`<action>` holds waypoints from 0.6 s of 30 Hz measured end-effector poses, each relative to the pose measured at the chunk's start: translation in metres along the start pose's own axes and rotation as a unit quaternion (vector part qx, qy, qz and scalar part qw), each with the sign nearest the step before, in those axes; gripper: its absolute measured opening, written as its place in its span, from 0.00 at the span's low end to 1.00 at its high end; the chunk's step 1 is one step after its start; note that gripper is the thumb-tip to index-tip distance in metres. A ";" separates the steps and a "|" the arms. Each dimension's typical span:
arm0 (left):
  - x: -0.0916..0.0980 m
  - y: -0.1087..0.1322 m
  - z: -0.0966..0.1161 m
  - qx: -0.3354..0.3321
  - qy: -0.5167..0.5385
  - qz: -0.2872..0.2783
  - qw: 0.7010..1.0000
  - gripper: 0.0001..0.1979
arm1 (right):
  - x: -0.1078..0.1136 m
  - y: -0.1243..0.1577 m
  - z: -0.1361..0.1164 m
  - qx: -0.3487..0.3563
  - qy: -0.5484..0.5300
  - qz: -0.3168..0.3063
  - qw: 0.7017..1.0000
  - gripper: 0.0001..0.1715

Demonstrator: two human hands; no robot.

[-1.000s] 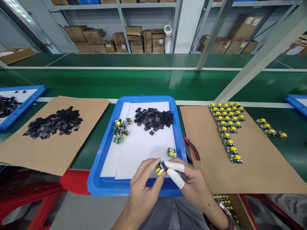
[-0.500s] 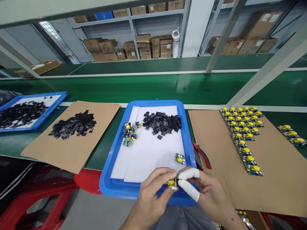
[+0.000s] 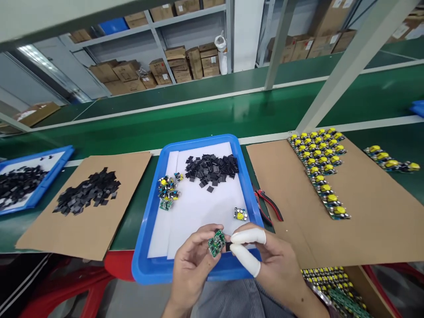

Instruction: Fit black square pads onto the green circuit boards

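Green bench (image 3: 205, 119) runs beneath shelving stacked with cardboard boxes (image 3: 185, 62). A blue tray (image 3: 145, 247) lined with white paper sits at centre, holding a heap of black parts (image 3: 212, 168), a cluster of small boards (image 3: 167, 190) and one lone yellow-topped board (image 3: 240, 214). Left hand (image 3: 192, 269) is closed, pinching a small green circuit board (image 3: 217, 243) over the tray's near edge, solder side up. Right hand (image 3: 274, 265), with white finger cots (image 3: 247, 247), is closed against the same board's edge. Red-handled cutters (image 3: 269, 206) lie just right of the tray, beside rows of yellow-topped boards (image 3: 318, 163) on cardboard (image 3: 371, 221).
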State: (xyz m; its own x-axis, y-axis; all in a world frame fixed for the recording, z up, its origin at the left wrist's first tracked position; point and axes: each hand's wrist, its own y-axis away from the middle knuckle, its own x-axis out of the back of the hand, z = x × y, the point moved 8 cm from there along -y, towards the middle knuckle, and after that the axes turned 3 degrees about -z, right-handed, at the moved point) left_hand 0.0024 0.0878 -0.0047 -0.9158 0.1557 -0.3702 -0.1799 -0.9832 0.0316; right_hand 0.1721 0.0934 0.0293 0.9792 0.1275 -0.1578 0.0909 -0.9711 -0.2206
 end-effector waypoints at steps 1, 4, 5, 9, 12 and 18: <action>0.000 -0.001 0.001 -0.005 -0.002 -0.006 1.000 0.14 | -0.001 -0.001 -0.002 0.008 0.013 0.012 1.000 0.15; 0.003 -0.002 0.005 -0.027 -0.020 -0.001 0.999 0.14 | -0.003 -0.002 -0.005 0.034 0.036 0.038 0.998 0.15; 0.004 -0.002 0.006 -0.033 -0.029 0.004 0.999 0.14 | -0.004 -0.001 -0.006 0.043 0.038 0.041 0.997 0.15; 0.005 -0.002 0.007 -0.042 -0.051 0.012 0.998 0.15 | -0.007 0.000 -0.006 0.058 0.032 0.035 0.997 0.16; 0.002 -0.002 0.007 -0.050 -0.055 0.003 0.997 0.16 | -0.008 0.000 -0.004 0.048 0.023 0.030 0.998 0.17; -0.001 -0.004 0.008 -0.069 -0.074 0.002 0.995 0.19 | -0.006 -0.001 0.001 0.024 0.016 0.023 0.999 0.12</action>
State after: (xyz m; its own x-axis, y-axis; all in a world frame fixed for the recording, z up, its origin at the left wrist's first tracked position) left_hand 0.0015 0.0919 0.0033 -0.9613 0.1539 -0.2285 -0.1344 -0.9860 -0.0987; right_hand 0.1660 0.0934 0.0298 0.9875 0.0749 -0.1387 0.0366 -0.9649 -0.2602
